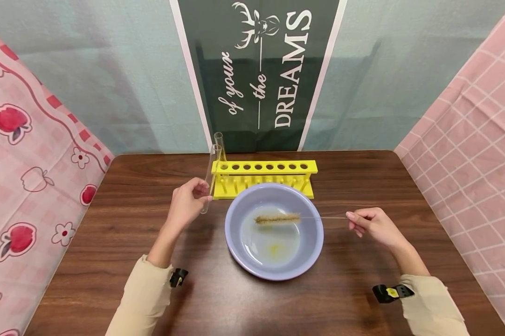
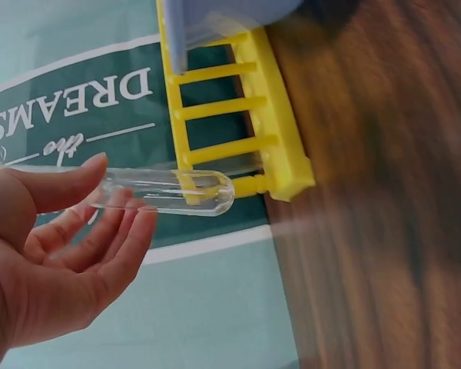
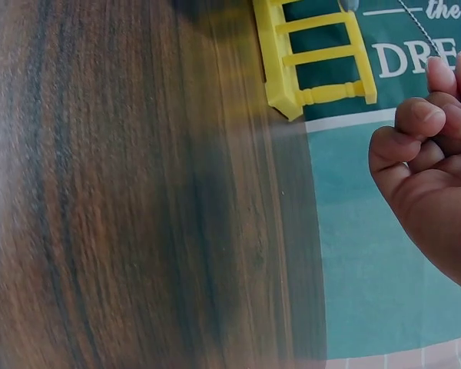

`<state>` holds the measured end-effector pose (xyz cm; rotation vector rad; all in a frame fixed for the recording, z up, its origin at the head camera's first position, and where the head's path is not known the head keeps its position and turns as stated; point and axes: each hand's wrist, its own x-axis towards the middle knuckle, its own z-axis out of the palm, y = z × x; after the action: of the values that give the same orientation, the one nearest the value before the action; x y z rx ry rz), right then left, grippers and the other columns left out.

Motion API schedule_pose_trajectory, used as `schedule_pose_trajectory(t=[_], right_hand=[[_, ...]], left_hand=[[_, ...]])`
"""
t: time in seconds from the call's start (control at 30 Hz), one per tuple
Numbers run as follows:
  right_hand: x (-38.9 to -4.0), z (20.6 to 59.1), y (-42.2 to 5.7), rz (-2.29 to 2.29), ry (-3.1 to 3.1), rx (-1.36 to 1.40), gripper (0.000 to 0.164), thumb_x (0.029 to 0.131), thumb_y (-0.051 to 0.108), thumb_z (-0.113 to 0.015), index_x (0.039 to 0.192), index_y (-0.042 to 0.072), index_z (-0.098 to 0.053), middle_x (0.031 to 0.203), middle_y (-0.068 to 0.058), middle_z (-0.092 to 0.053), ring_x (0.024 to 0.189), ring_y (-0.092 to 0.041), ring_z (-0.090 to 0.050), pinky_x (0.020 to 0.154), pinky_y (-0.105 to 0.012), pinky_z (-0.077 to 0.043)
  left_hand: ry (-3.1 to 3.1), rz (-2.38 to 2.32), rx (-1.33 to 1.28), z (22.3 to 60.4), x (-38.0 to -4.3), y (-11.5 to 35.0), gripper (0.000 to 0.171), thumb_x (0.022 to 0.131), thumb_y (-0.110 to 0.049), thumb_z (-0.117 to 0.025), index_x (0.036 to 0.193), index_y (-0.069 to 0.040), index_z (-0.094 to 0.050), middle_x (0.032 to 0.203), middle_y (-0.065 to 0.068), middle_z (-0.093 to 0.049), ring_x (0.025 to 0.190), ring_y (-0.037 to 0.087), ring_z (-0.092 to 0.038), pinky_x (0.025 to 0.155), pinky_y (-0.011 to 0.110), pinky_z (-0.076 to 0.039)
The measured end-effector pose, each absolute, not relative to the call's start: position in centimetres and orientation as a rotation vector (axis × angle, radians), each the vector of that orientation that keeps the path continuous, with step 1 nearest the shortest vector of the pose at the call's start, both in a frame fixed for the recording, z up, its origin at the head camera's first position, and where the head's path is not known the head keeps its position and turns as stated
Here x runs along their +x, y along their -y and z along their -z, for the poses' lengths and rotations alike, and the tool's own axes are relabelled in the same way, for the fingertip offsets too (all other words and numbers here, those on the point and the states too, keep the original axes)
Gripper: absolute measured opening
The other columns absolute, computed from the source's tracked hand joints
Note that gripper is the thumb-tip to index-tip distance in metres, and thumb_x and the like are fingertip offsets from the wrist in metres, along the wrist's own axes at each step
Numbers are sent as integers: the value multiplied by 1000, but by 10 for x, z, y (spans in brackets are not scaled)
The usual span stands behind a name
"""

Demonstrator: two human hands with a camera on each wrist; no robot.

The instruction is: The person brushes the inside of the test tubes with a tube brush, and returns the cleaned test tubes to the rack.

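My left hand point(image 1: 188, 204) pinches a clear glass test tube point(image 1: 214, 163) between thumb and fingers, its open end up and leaning slightly right. The tube's rounded bottom point(image 2: 215, 192) shows past the fingers in the left wrist view. On the right, my right hand point(image 1: 376, 227) pinches the thin twisted-wire handle point(image 1: 325, 218) of a test tube brush. Its tan bristles point(image 1: 277, 219) lie level over a lavender basin point(image 1: 234, 242) holding shallow, faintly yellow-stained water. In the right wrist view the wire point(image 3: 421, 29) runs up from the fingertips, while the bristles are out of sight.
Behind the basin stands a yellow test tube rack point(image 1: 264, 168) with a row of holes. Another glass tube point(image 1: 219, 140) is upright in its leftmost hole. All sit on a dark wood table point(image 1: 143, 186), with hanging cloths at the back and both sides.
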<state>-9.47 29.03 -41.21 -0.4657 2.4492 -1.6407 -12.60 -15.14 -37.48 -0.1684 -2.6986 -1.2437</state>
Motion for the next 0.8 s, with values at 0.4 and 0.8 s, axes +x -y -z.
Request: schedule_pose_trajectory(t=[0.4, 0.8], right_hand=[[-98, 418, -280, 1615, -2406, -450, 31, 93, 6, -49, 65, -5, -55, 50, -12, -44, 44, -26, -42, 43, -37, -34], [-98, 420, -276, 1616, -2373, -381, 32, 93, 8, -50, 65, -7, -54, 50, -12, -43, 44, -24, -42, 45, -35, -36]], left_hand=[[2649, 1254, -166, 354, -147, 123, 21, 72, 2, -73, 89, 2, -61, 80, 14, -63, 75, 25, -61, 73, 36, -49], [2735, 1228, -164, 338, -172, 94, 12, 75, -2, -69, 85, -2, -62, 77, 10, -62, 74, 23, -58, 71, 36, -47]])
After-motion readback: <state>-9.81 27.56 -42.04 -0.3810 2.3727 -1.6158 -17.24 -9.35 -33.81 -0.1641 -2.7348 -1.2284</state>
